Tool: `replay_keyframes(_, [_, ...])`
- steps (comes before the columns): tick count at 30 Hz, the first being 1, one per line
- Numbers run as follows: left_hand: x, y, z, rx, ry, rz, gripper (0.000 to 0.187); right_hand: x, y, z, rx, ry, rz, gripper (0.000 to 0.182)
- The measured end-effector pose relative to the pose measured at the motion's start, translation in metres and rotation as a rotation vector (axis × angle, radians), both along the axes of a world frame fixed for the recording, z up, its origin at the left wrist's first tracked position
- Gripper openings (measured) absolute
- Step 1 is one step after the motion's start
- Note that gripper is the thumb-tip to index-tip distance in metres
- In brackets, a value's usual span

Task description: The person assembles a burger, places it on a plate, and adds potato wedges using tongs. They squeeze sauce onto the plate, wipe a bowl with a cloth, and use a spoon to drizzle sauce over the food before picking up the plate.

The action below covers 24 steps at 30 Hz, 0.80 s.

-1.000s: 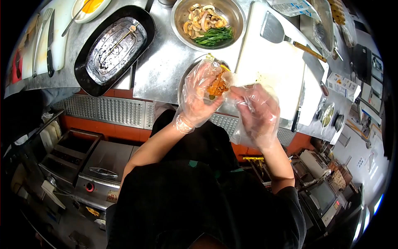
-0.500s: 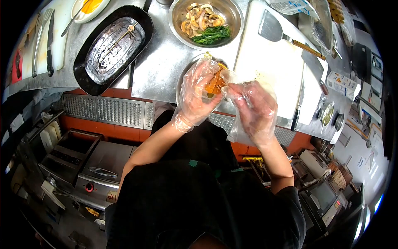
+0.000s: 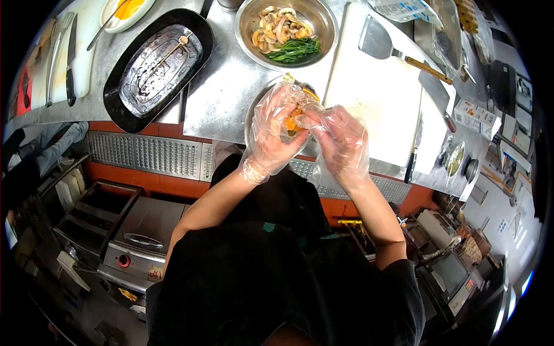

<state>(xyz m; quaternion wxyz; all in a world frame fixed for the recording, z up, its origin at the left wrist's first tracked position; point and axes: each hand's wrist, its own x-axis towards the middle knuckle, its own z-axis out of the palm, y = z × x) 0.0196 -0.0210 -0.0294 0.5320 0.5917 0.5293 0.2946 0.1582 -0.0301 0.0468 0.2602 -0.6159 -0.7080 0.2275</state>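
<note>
Both hands wear clear plastic gloves. My left hand [image 3: 278, 130] is curled around orange food [image 3: 292, 120] above a metal bowl [image 3: 249, 128] at the counter's front edge; the food's exact kind is hard to make out. My right hand [image 3: 340, 138] touches the same food from the right, its fingertips pinched together and partly hidden by the glove. Just beyond them stands a steel bowl [image 3: 245, 43] of sliced mushrooms [image 3: 283, 29] and green leafy vegetables [image 3: 295, 52].
A black oval pan [image 3: 118, 118] with a skewer lies at left, near knives [image 3: 70, 63] and a dish [image 3: 141, 17]. Right are a white cutting board [image 3: 363, 86], a spatula [image 3: 378, 40] and a cleaver [image 3: 435, 92]. A person's legs show at far left.
My right hand has moved left, closer over the food, which it now covers more. My left hand is almost unmoved. A person has come into view at far left.
</note>
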Motion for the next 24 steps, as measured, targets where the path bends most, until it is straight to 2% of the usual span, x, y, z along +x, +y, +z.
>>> replay_keyframes(2, [0.001, -0.004, -0.036, 0.63, -0.055, 0.046, 0.061, 0.005, 0.0, -0.008, 0.13, -0.006, 0.144, 0.025])
replay_keyframes(3, [0.0, -0.002, -0.036, 0.636, -0.048, 0.055, 0.061, 0.0, -0.004, 0.008, -0.095, 0.047, -0.124, 0.029])
replay_keyframes(5, [-0.003, -0.005, -0.033, 0.627, -0.031, 0.063, 0.061, 0.017, 0.007, 0.028, -0.206, 0.958, -0.406, 0.028])
replay_keyframes(7, [-0.001, -0.005, -0.028, 0.632, -0.013, 0.071, 0.061, 0.006, 0.042, 0.06, 0.217, 0.024, -0.074, 0.022])
replay_keyframes(8, [0.0, -0.004, -0.026, 0.637, -0.005, 0.076, 0.061, 0.002, 0.063, 0.062, 0.359, -0.077, 0.106, 0.02])
replay_keyframes(9, [0.001, -0.003, -0.023, 0.644, 0.003, 0.082, 0.061, -0.011, 0.086, 0.057, 0.402, -0.021, 0.283, 0.019])
replay_keyframes(10, [0.003, -0.005, -0.025, 0.626, -0.027, 0.111, 0.059, -0.018, 0.11, 0.039, 0.536, -0.123, 0.404, 0.018])
replay_keyframes(11, [0.002, -0.006, -0.025, 0.635, -0.024, 0.117, 0.059, -0.045, 0.125, 0.038, 0.342, -0.232, 0.452, 0.018])
replay_keyframes(12, [0.002, -0.006, -0.024, 0.617, -0.02, 0.101, 0.058, -0.052, 0.145, 0.007, 0.391, -0.006, 0.544, 0.019])
replay_keyframes(13, [0.001, -0.006, -0.024, 0.6, -0.017, 0.086, 0.056, -0.077, 0.161, -0.014, 0.484, -0.302, 0.523, 0.029])
replay_keyframes(14, [-0.002, -0.003, -0.024, 0.606, -0.069, 0.05, 0.056, -0.095, 0.169, -0.008, 0.306, -0.297, 0.511, 0.035])
replay_keyframes(15, [-0.005, -0.002, -0.022, 0.611, -0.067, 0.061, 0.056, -0.11, 0.174, -0.001, 0.116, -0.299, 0.487, 0.029])
replay_keyframes(17, [-0.005, -0.002, -0.018, 0.577, 0.004, 0.005, 0.056, -0.127, 0.196, -0.035, 0.232, -0.457, 0.625, 0.022])
replay_keyframes(18, [-0.002, -0.002, -0.021, 0.62, -0.047, 0.037, 0.059, -0.134, 0.198, -0.036, 0.235, -0.459, 0.637, 0.022])
replay_keyframes(20, [-0.003, -0.005, -0.022, 0.591, -0.035, 0.023, 0.061, -0.144, 0.201, -0.038, 0.163, -0.627, 0.666, 0.02])
replay_keyframes(23, [-0.004, -0.004, -0.022, 0.552, -0.01, -0.015, 0.065, -0.151, 0.214, -0.06, 0.148, -0.694, 0.742, 0.02])
replay_keyframes(24, [-0.004, -0.003, -0.021, 0.539, -0.017, -0.032, 0.066, -0.15, 0.209, -0.048, 0.114, -0.602, 0.715, 0.019])
